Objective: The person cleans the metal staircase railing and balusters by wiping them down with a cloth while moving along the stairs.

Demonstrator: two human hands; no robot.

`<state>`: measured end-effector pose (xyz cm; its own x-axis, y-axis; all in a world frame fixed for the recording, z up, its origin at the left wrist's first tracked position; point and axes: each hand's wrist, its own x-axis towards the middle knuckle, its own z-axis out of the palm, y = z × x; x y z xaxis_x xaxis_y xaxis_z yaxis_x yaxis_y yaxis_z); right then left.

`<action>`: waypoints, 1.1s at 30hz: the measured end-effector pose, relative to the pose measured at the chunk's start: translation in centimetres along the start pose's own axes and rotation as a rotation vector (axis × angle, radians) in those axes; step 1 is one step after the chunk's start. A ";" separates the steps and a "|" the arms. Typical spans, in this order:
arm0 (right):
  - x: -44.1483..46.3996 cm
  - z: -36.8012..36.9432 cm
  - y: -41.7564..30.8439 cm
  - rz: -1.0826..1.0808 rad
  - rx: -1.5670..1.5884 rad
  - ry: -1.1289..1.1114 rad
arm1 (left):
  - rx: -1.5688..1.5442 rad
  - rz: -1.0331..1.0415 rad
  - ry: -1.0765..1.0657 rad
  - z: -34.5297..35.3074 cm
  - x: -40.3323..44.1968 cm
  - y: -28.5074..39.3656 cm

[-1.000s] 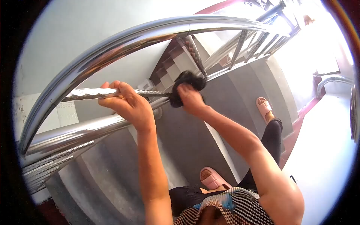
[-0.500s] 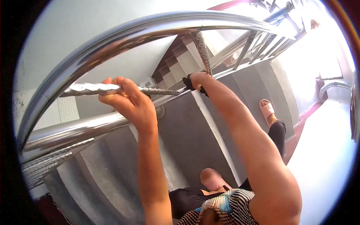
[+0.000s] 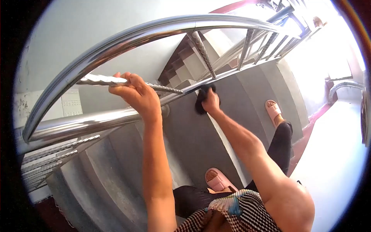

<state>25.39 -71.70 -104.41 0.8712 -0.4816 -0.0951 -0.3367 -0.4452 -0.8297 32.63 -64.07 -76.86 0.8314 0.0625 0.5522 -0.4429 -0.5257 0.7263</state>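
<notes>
Currently, head: left hand (image 3: 135,94) fingers wrapped round twisted baluster (image 3: 98,80) | right hand (image 3: 211,102) closed on black cloth (image 3: 199,106), lower rail (image 3: 228,75) just ahead | cloth probably light, soft; grab bunched middle; baluster likely stiff, slick

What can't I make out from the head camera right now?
- Head view: fingertips of the right hand, hidden in the black cloth.
- Head view: the gripped stretch of the twisted bar, hidden by the left hand.
- Head view: the upper-right end of the curved handrail, washed out by glare.
- Head view: the upper left arm, cut off by the bottom edge.
</notes>
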 end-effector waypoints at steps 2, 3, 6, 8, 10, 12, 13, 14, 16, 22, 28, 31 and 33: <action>-4.5 0.3 2.0 0.104 0.331 -0.115 | -0.032 -0.033 -0.019 -0.2 0.0 0.4; -5.6 0.5 2.4 0.106 0.602 -0.096 | -0.043 -0.010 -0.045 -0.4 0.0 0.3; -5.3 -5.4 -2.0 0.136 0.662 -0.173 | -0.118 0.020 -0.162 -2.3 -1.5 0.2; -3.1 -7.2 -3.8 0.012 0.576 -0.123 | -0.137 -0.106 -0.170 -3.9 -3.7 1.3; 0.9 -7.3 -5.5 -0.108 0.591 -0.287 | -0.155 -0.284 -0.154 -5.8 -6.3 2.2; 5.5 -5.5 -6.9 -0.470 0.535 -0.409 | -0.190 -0.417 -0.149 -7.1 -8.7 3.7; 7.1 -5.2 -8.5 -0.641 0.545 -0.493 | -0.180 -0.417 -0.132 -7.5 -9.6 4.6; 8.3 -4.9 -9.5 -0.652 0.554 -0.510 | -0.166 -0.426 -0.162 -8.0 -10.3 5.6; 10.2 -3.5 -11.2 -0.293 -0.309 -1.069 | -0.134 -0.430 -0.175 -8.3 -11.5 6.2; 6.1 3.5 -1.8 -0.434 -0.090 -0.275 | -0.299 -0.605 -0.144 -7.7 -12.6 3.5; -2.7 -0.8 -8.6 0.121 0.917 -0.279 | -0.360 -0.531 -0.114 -6.8 -11.8 3.6; -5.3 0.4 -10.6 -0.272 0.825 -0.135 | -0.480 -0.654 0.120 -8.0 -10.9 2.3; -5.1 2.4 -10.7 -0.713 0.002 0.019 | -0.543 -0.659 0.152 -9.1 -10.7 2.0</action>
<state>25.41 -62.64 -96.41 0.8726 -0.0872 0.4807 0.3132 -0.6552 -0.6874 19.74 -58.10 -77.59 0.9383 0.3447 -0.0290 -0.0181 0.1326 0.9910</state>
